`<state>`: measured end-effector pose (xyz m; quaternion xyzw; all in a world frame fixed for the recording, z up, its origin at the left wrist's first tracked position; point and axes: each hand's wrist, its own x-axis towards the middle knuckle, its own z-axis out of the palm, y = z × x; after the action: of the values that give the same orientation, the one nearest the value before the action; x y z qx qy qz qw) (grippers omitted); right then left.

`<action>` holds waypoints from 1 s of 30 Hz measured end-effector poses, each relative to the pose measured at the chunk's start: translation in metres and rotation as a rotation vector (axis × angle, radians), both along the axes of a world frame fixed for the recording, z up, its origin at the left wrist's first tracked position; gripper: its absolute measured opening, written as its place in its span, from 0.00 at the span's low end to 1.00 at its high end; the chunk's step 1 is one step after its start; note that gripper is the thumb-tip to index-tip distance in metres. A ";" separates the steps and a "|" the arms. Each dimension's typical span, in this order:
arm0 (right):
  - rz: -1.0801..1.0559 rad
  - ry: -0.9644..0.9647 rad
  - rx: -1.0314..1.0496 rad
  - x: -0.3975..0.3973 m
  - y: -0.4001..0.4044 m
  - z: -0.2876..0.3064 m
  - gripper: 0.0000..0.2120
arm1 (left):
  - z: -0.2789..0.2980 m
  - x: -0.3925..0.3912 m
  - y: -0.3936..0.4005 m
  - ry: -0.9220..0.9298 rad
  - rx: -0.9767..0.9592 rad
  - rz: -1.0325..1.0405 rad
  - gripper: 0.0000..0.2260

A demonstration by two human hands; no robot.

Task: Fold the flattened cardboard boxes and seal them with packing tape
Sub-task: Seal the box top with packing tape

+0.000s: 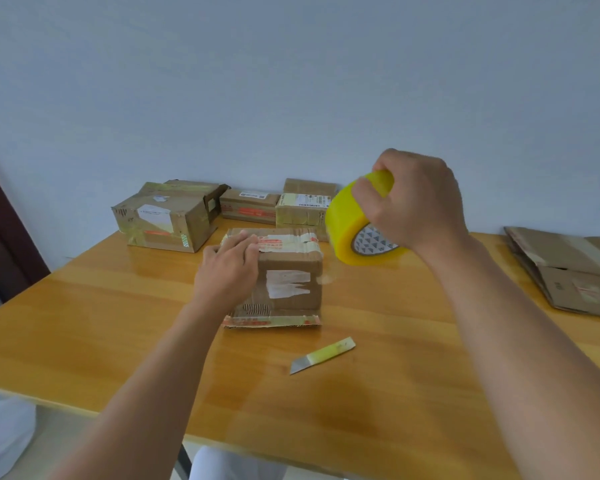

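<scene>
A small folded cardboard box (288,271) stands in the middle of the wooden table (84,323), with a torn white label on its near face and one flap lying flat on the table in front. My left hand (227,268) rests on the box's top left corner, its fingers laid over the taped top. My right hand (413,202) grips a thick roll of yellow packing tape (350,220) in the air, just right of and above the box. A clear strip of tape seems to run from the roll down to the box's right side.
A yellow-handled knife blade (323,355) lies on the table in front of the box. Three folded boxes (163,216) (250,206) (302,209) stand along the back wall. Flattened cardboard (568,268) is stacked at the right edge.
</scene>
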<state>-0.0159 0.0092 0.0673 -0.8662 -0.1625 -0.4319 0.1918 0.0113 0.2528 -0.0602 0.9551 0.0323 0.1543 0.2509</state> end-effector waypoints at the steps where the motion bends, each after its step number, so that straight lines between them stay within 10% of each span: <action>1: 0.029 0.017 0.012 0.001 0.005 0.002 0.21 | 0.001 0.001 0.003 -0.002 0.040 0.005 0.21; 7: 0.250 0.121 0.222 0.020 0.035 0.008 0.19 | 0.015 0.003 0.021 0.015 0.101 -0.121 0.19; 23: 0.314 0.269 0.792 0.085 0.119 -0.023 0.18 | -0.002 0.004 0.049 -0.070 -0.543 -0.319 0.06; 30: 0.331 0.348 0.911 0.098 0.116 -0.049 0.23 | 0.000 0.004 0.042 -0.039 -0.918 -0.254 0.29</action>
<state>0.0818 0.1257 0.0178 -0.7164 -0.0584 -0.2721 0.6398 0.0155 0.2952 -0.0606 0.7387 -0.0244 0.1100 0.6645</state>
